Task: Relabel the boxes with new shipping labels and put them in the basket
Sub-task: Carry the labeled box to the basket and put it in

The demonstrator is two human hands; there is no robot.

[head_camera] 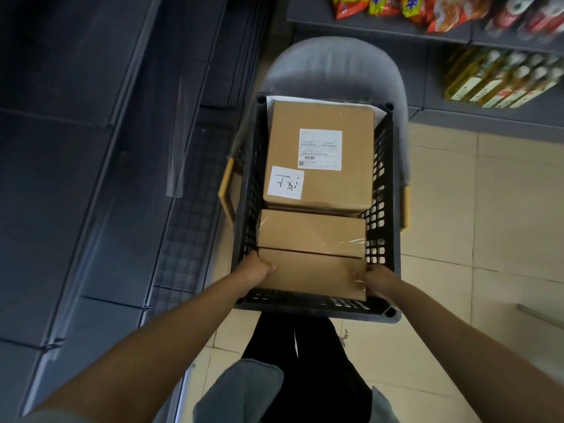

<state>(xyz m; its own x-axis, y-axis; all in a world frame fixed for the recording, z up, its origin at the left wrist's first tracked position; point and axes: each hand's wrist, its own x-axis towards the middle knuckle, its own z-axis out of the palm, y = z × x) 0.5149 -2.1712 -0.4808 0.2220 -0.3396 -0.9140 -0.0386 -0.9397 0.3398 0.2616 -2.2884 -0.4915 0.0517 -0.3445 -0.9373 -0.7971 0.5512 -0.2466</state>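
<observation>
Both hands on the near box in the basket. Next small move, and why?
Probably lower it the rest of the way and let go. The left hand and right hand grip the ends of the near box, already inside the basket, next to the taped box and in front of the labelled box.

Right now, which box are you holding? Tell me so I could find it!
Find the dark plastic basket on the grey chair. Three brown cardboard boxes sit inside; mine is the nearest plain box, gripped by my left hand and right hand, without stickers or shiny tape.
</observation>
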